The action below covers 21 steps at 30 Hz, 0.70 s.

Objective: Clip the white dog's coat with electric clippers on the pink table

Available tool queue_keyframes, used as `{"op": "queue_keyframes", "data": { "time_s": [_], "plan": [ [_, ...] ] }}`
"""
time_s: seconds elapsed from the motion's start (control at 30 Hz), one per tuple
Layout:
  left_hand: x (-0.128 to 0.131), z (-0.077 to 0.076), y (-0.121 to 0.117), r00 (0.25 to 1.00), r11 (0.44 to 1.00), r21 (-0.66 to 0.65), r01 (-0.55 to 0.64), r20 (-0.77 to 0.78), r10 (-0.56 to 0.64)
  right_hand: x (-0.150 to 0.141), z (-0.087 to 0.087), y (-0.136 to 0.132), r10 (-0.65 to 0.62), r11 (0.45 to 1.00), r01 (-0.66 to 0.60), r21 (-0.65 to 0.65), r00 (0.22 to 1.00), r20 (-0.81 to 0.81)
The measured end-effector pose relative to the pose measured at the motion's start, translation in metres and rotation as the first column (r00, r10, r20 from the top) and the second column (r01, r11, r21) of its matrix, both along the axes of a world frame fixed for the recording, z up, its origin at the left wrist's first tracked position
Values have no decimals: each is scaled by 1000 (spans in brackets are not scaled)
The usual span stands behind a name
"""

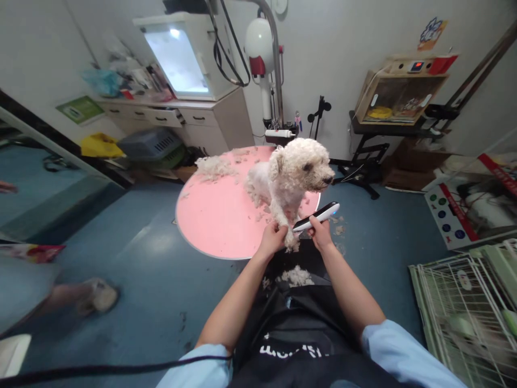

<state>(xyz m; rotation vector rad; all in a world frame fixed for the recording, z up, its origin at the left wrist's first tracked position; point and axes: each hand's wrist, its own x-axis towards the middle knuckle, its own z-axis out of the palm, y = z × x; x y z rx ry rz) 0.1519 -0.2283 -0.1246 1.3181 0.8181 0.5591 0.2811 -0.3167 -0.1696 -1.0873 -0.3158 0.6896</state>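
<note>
A curly cream-white dog (299,167) sits on a round pink grooming table (218,215), its head turned to the right. My left hand (275,236) is closed around one of its front legs near the paw. In my right hand (321,233) is a black-and-white hair clipper (317,216) with a small blue light, its blade end close against that leg. The shaggy paw (291,242) hangs past the table's near edge. Cut fur (297,276) lies on my black apron, and more clumps (214,167) are spread over the table.
Behind the table stands a metal grooming arm (277,59) with a black loop hanging. A wire cage (464,302) with an animal inside is at the lower right. Another person's leg and shoe (100,296) show blurred at left. A lit white cabinet (177,59) stands on drawers.
</note>
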Motion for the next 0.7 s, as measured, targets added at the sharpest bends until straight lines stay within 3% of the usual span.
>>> {"op": "queue_keyframes", "data": {
  "time_s": [0.2, 0.3, 0.4, 0.47, 0.6, 0.7],
  "plan": [
    [2, -9, 1, 1000, 1000, -8, 17, -1, -17, -13, 11, -18, 22, 996, 5, -91, 955, 297],
    [4, -10, 2, 997, 993, -108, 38, 64, -31, -18, 18, -25, -55, 991, 92, -99, 942, 330],
    [7, -7, 7, 980, 937, -326, 124, 189, -64, -21, 21, -27, 80, 988, -26, -154, 928, 363],
    [8, -5, 12, 962, 895, -415, 167, 267, -55, -21, 19, -27, 69, 992, -28, -126, 939, 336],
    [11, -4, 20, 955, 896, -403, 184, 290, -66, -15, 16, -24, -114, 992, 122, -18, 965, 236],
    [11, -8, 22, 952, 898, -386, 209, 291, -96, -15, 22, -23, 13, 997, 11, -72, 944, 329]
  ]
}}
